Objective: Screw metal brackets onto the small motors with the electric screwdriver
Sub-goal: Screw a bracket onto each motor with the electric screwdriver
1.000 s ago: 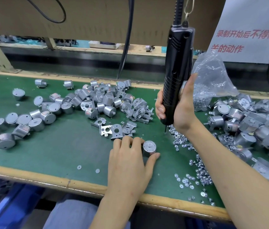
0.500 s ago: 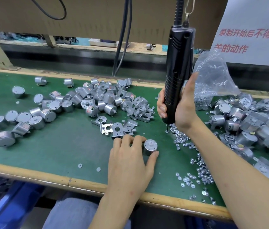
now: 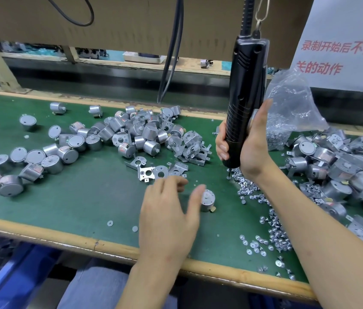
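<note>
My right hand [image 3: 250, 143] grips the black electric screwdriver [image 3: 244, 94], which hangs upright from a cord. Its bit tip touches the scattered screws [image 3: 245, 186] on the green mat. A single small silver motor [image 3: 207, 200] stands upright in front of me. My left hand [image 3: 169, 210] hovers just left of it, fingers loosely spread, thumb close beside the motor, holding nothing. Loose metal brackets [image 3: 151, 171] lie just beyond my left fingers.
A heap of motors [image 3: 131, 134] covers the mat's far left and middle. Bracketed motors [image 3: 336, 166] pile up at the right beside a clear plastic bag of screws [image 3: 287, 112]. More screws [image 3: 274, 237] and small washers [image 3: 110, 223] lie near the wooden front edge [image 3: 109, 244].
My left hand has let go of the motor and shifted left toward the brackets, fingers lifted. The screwdriver tip has stayed at the screws.
</note>
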A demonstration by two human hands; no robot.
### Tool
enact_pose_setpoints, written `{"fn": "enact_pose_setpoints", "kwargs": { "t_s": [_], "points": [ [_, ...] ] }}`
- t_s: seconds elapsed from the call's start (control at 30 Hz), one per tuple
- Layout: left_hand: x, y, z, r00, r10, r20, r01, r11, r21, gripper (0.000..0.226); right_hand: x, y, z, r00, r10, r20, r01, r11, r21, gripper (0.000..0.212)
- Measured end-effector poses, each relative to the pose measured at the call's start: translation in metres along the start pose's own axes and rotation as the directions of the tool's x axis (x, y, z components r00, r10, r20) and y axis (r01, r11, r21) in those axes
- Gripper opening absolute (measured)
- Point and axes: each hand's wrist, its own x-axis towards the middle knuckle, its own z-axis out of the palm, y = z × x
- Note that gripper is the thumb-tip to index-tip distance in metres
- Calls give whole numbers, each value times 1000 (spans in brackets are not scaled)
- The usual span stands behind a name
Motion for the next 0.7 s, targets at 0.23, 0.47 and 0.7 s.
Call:
{"fn": "enact_pose_setpoints", "kwargs": {
  "t_s": [0.23,0.47,0.7],
  "points": [
    [28,-36,-19,998,-50,49,34,959,282,20,0,-1,0,1000,-3,5,3,1000,-4,82],
    [27,-34,-21,983,125,-132,-105,983,149,13,-2,-3,5,999,-17,28,17,1000,16,84],
    [20,-17,-18,990,4,-143,-40,969,-243,23,-4,-5,7,999,-9,31,9,1000,11,83]
  ]
}}
